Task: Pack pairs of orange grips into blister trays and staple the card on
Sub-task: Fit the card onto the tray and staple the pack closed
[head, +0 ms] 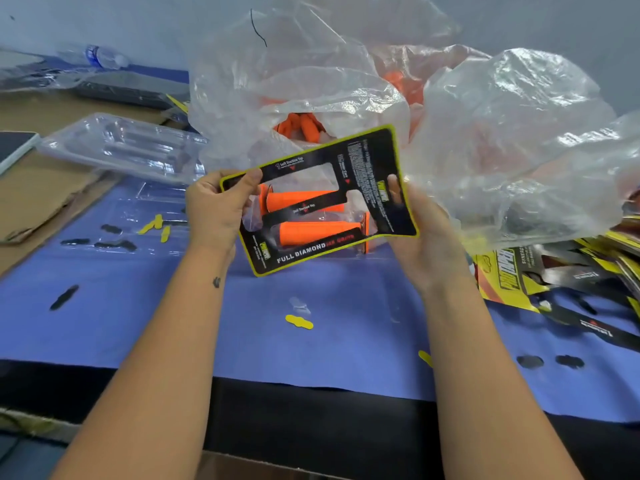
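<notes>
I hold a black card with a yellow-green border [367, 168] tilted above the blue mat. Behind its cut-out windows lie two orange grips [311, 232] in a clear blister tray [252, 216]. My left hand [216, 209] pinches the card's left corner, thumb on top. My right hand [426, 237] grips the right edge, with the thumb on the card's face. More orange grips [301, 124] show inside a clear plastic bag [294, 81] behind the card.
A stack of clear empty blister trays [121, 145] sits at the left, with cardboard [38, 199] beside it. Printed cards [561, 271] are piled at the right under another plastic bag [512, 140]. Yellow and black punch-out scraps [298, 322] litter the blue mat [311, 341]. A water bottle [100, 57] lies at the back left.
</notes>
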Motion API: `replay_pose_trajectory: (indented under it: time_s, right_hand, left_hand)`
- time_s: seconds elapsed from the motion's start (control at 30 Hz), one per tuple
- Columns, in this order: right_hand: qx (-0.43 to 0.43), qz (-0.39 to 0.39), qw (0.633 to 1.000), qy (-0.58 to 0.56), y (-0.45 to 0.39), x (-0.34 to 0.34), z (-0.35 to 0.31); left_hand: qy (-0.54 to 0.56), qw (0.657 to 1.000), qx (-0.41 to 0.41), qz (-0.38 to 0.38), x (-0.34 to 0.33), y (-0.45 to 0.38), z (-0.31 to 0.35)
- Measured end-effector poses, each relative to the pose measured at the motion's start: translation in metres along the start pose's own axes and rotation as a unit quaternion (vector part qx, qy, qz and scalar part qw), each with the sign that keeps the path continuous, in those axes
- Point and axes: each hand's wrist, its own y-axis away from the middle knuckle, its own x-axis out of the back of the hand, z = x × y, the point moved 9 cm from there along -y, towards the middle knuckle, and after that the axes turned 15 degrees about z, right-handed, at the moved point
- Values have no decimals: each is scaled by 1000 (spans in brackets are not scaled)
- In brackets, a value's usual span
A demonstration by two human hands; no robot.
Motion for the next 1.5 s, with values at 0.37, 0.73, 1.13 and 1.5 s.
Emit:
replay_pose_trajectory:
  time_s: [0.37, 0.73, 1.13, 1.5]
  right_hand:
    - [122, 101, 970, 186, -4, 12, -9]
    - [165, 245, 936, 190, -4, 34, -15]
    - [292, 233, 812, 449, 9, 18, -29]
    - [330, 276, 706, 563, 19, 12, -38]
  left_hand:
    - [-103, 992, -68, -27, -7, 1, -7]
    - [-138, 990, -21, 23, 7, -5, -11]
    - [-254, 958, -130, -35, -4, 1, -8]
    - [-299, 931, -209, -2, -5, 5, -3]
